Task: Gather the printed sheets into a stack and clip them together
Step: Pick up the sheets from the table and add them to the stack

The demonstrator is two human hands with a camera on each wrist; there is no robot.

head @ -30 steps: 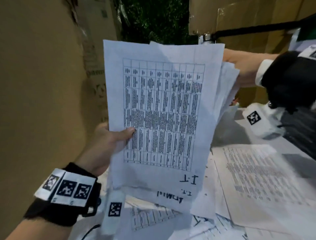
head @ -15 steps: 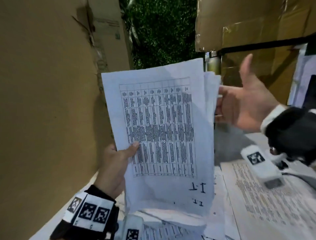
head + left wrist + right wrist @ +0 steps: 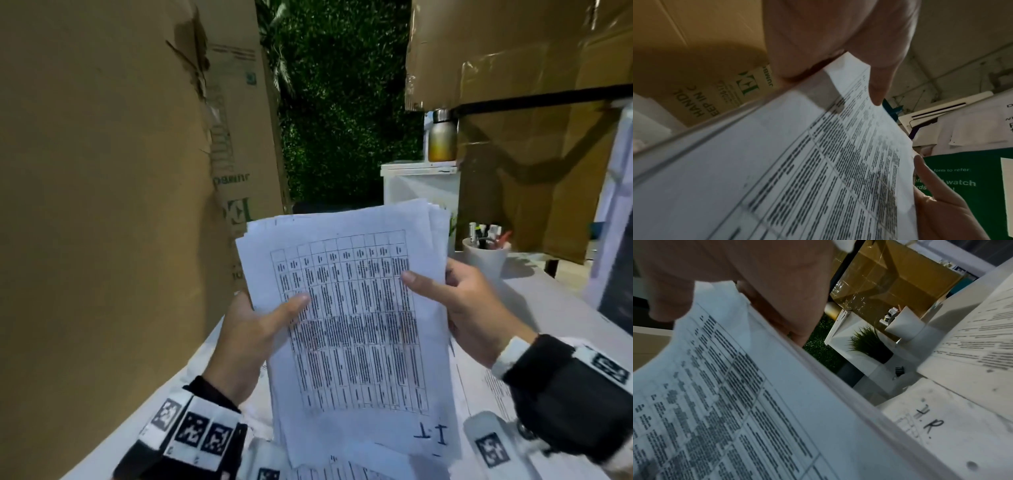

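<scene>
Both hands hold the stack of sheets (image 3: pixel 349 322) upright above the counter (image 3: pixel 555 308): the left hand (image 3: pixel 250 339) grips its left edge, the right hand (image 3: pixel 469 308) its right edge, thumbs on the front page.

Both hands are raised before the person, forearms angling in from the lower corners, each wrist wrapped in a black band with white markers. The left hand (image 3: pixel 250 339) grips the left edge of the sheets (image 3: pixel 352 329), thumb flat across the front. The right hand (image 3: pixel 469 308) grips the right edge likewise, fingers curled behind.
</scene>
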